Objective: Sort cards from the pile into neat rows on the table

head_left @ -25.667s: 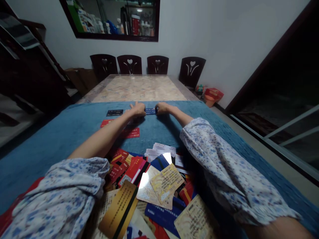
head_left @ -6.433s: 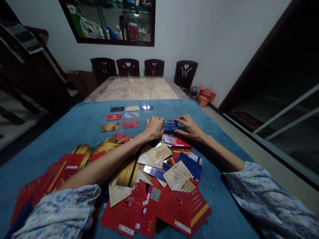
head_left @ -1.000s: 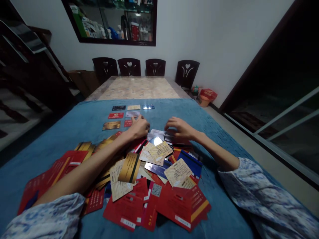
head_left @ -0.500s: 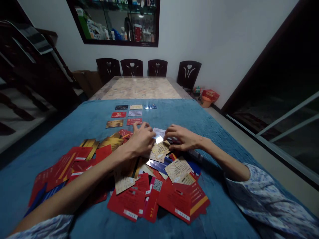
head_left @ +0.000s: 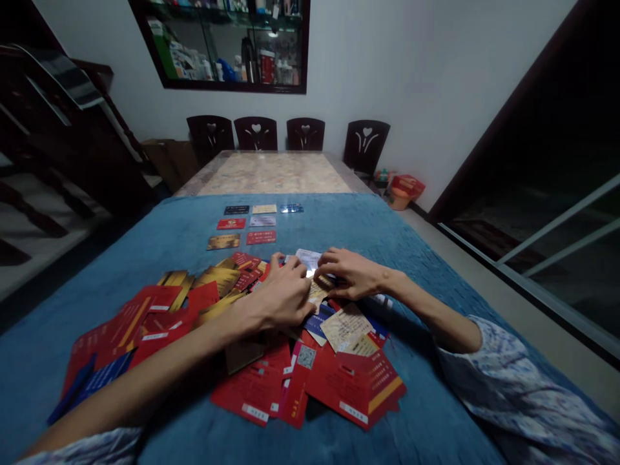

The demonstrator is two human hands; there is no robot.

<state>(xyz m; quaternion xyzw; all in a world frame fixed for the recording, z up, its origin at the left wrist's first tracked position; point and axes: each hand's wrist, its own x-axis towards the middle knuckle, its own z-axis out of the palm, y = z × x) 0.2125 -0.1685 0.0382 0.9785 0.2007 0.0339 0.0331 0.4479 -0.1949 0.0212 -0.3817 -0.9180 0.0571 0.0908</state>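
Note:
A loose heap of plastic cards [head_left: 339, 381], red, gold, cream and blue, lies on a blue cloth [head_left: 159, 239]. My left hand [head_left: 285, 297] rests on the middle of the heap with its fingers curled down onto the cards. My right hand [head_left: 349, 271] sits just to its right, fingertips pinched on a card at the heap's far edge, beside a pale shiny card [head_left: 307, 258]. Beyond the heap, single cards lie in neat rows: a red one [head_left: 260, 237], a gold one [head_left: 223, 242] and a dark one [head_left: 236, 210] among them.
The blue cloth covers the near half of a long table; bare marbled tabletop [head_left: 271, 174] shows beyond it. Several dark chairs [head_left: 305, 134] stand at the far end. A red basket [head_left: 405, 188] sits on the floor at right, and a glass cabinet [head_left: 227, 45] hangs on the wall.
Both hands have drawn back toward me from the heap's far edge onto its middle. My left hand now covers the cream and gold cards it was beside.

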